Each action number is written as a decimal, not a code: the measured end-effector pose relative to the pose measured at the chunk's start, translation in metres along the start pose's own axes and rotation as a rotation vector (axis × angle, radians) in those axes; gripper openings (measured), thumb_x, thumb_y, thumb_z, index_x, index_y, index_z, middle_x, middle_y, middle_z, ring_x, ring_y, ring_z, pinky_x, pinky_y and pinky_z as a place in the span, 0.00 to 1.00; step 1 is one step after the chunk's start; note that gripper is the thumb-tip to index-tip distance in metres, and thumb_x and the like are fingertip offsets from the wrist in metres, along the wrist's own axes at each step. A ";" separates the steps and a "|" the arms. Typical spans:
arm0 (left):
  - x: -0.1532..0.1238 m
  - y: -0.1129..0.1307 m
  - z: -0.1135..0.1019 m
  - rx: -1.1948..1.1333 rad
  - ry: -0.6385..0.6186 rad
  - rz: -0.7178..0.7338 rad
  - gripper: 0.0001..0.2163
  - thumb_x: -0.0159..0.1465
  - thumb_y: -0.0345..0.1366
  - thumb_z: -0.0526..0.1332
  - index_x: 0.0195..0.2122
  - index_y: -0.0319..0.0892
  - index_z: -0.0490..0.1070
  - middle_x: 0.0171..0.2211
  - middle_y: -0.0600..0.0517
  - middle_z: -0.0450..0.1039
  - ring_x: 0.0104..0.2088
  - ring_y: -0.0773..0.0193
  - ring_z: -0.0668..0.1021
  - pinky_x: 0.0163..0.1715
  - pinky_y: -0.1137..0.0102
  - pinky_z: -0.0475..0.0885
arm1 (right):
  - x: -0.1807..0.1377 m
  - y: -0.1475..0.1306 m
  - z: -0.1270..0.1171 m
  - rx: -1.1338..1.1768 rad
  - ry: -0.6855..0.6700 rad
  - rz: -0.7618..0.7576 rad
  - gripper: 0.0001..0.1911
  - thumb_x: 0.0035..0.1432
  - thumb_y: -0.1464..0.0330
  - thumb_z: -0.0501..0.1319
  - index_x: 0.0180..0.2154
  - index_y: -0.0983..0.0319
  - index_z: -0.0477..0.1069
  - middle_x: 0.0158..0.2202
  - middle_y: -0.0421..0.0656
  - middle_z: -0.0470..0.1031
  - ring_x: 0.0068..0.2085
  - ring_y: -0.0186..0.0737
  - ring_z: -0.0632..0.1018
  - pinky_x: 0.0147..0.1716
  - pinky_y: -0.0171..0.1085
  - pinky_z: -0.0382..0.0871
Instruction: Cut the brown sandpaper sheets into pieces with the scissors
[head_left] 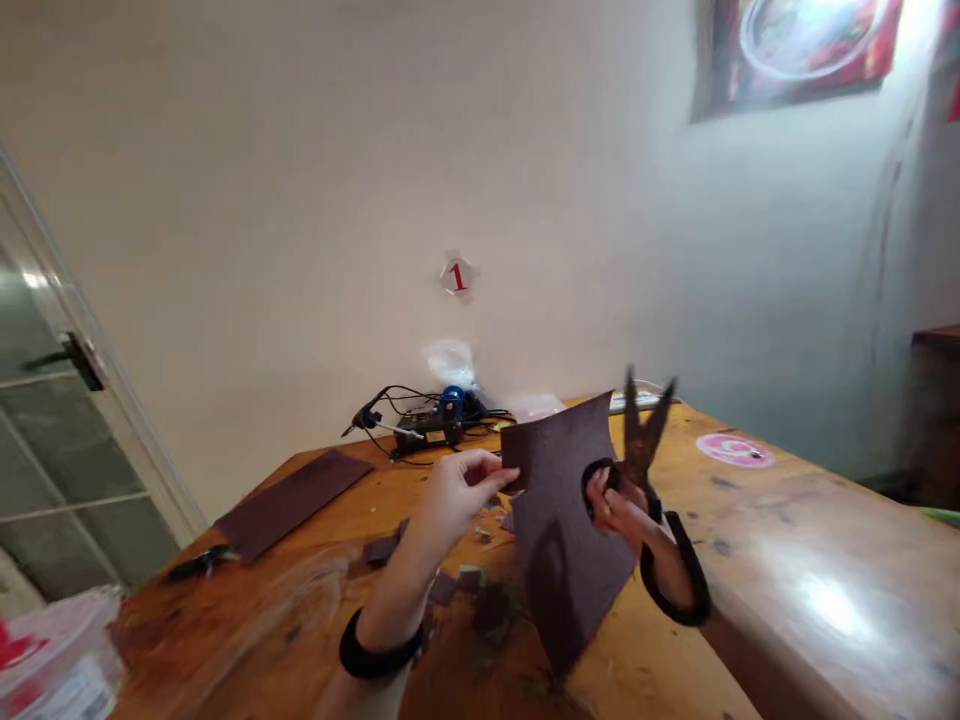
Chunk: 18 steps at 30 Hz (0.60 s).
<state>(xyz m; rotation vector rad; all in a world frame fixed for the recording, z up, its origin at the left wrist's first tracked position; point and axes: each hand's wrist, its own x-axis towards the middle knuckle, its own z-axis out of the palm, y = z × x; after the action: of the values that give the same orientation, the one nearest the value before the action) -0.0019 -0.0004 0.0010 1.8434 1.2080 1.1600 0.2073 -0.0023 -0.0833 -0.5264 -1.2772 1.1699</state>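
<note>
While left hand (pixel 450 500) pinches brown sheet (pixel 564 570), right hand (pixel 619 508) grips open scissors (pixel 642 432).

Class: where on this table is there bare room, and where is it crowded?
Bare: orange wooden table right of the right hand, nearer than the round pink sticker. Crowded: brown offcuts under the left hand; black cables by the wall.

Head-worn view, close behind hands (pixel 452 497), facing table (pixel 787 560) and wall (pixel 300 200)
</note>
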 end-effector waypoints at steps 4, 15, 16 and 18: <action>0.001 -0.004 -0.008 -0.191 -0.022 -0.100 0.17 0.48 0.48 0.70 0.20 0.40 0.68 0.21 0.56 0.68 0.25 0.68 0.72 0.27 0.73 0.68 | -0.009 0.005 0.020 0.372 -0.379 0.391 0.27 0.49 0.42 0.62 0.30 0.61 0.66 0.23 0.33 0.57 0.20 0.28 0.52 0.21 0.32 0.50; 0.001 -0.013 -0.031 -0.618 0.097 -0.364 0.22 0.37 0.37 0.79 0.25 0.40 0.67 0.23 0.57 0.71 0.23 0.69 0.76 0.25 0.74 0.73 | -0.025 0.006 0.021 0.699 -0.660 0.769 0.34 0.54 0.39 0.52 0.36 0.64 0.68 0.28 0.38 0.63 0.22 0.27 0.57 0.21 0.29 0.55; 0.001 -0.013 -0.033 -0.617 0.081 -0.358 0.21 0.38 0.37 0.78 0.25 0.40 0.66 0.24 0.57 0.72 0.24 0.68 0.76 0.26 0.74 0.74 | -0.026 0.008 0.021 0.677 -0.660 0.770 0.34 0.53 0.38 0.53 0.37 0.64 0.68 0.28 0.38 0.63 0.21 0.27 0.58 0.21 0.29 0.56; 0.000 -0.013 -0.034 -0.589 0.032 -0.326 0.20 0.41 0.36 0.77 0.25 0.40 0.65 0.25 0.57 0.71 0.26 0.69 0.76 0.27 0.74 0.74 | -0.026 0.010 0.023 0.626 -0.654 0.778 0.35 0.51 0.37 0.53 0.36 0.64 0.68 0.28 0.39 0.64 0.21 0.27 0.58 0.20 0.29 0.58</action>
<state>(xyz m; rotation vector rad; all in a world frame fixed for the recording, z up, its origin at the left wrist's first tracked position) -0.0381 0.0059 0.0040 1.1491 0.9948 1.1962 0.1862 -0.0279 -0.0972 -0.1488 -1.1494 2.4338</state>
